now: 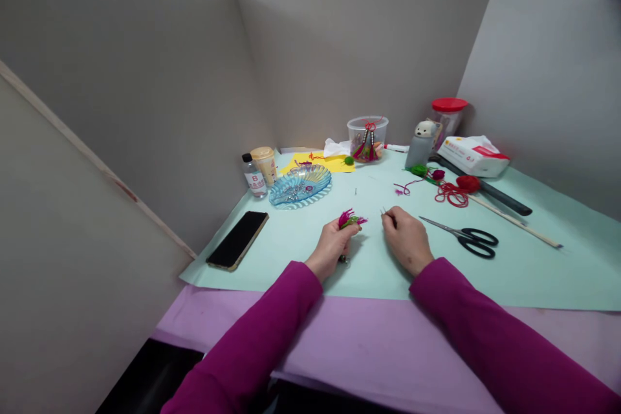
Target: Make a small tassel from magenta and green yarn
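My left hand (332, 247) is closed around a yarn tassel (350, 219), its magenta and green strands poking up past the thumb. Below the fingers a bit of dark, shiny beading hangs out. Just to the right, my right hand (406, 239) is closed, palm down, near the mat. Between its fingertips stick out thin metal prongs (383, 211), too small to name surely. A small metal pin (356, 191) lies on the mat beyond both hands. Black-handled scissors (468, 237) lie beside my right hand, blades pointing left.
On the left are a phone (239, 240), a small bottle (255, 176) and a blue shell-shaped dish (286, 202) with beads. Behind stands a clear tub (356, 126) with tassels. To the right lie red yarn (468, 184), a wooden stick (524, 222) and a tissue pack (473, 154). Grey partitions surround the table.
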{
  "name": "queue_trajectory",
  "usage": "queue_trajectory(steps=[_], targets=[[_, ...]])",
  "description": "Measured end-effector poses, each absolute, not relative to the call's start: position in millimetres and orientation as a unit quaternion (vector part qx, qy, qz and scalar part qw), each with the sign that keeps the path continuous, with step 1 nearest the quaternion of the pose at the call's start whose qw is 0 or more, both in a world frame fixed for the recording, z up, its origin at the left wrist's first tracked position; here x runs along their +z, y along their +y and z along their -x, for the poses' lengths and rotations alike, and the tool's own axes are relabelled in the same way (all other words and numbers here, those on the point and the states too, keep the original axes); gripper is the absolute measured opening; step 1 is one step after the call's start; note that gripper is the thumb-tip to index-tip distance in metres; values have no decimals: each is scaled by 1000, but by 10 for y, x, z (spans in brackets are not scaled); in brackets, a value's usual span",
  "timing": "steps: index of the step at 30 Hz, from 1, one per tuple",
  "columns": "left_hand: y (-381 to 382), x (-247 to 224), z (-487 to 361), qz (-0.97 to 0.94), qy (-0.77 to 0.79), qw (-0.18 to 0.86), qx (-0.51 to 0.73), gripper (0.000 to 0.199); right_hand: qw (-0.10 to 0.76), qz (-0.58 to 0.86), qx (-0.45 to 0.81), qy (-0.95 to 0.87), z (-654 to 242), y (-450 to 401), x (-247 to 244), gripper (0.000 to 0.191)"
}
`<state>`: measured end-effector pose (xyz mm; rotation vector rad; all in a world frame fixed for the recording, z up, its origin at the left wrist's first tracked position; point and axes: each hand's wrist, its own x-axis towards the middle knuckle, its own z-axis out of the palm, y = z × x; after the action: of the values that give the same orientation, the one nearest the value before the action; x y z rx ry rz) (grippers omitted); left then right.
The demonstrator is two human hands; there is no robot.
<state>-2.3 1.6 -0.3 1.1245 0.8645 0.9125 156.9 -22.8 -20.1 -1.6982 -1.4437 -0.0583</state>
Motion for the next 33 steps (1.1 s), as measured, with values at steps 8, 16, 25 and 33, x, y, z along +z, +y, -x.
queue_trajectory(steps=[8,16,25,33], targets=[[14,-7,-4,-509,385,659,399,23,531,594,204,-568,-1422,-285,-112,26],[9,-15,-7,-530,380,652,388,24,550,562,234,-571,-1427,-258,-163,19],[9,-6,-14,-501,375,663,411,29,533,579,225,-574,-1415,-281,-151,19],[23,-21,-35,-475,385,655,445,31,510,566,86,-642,-1350,-371,-99,19]])
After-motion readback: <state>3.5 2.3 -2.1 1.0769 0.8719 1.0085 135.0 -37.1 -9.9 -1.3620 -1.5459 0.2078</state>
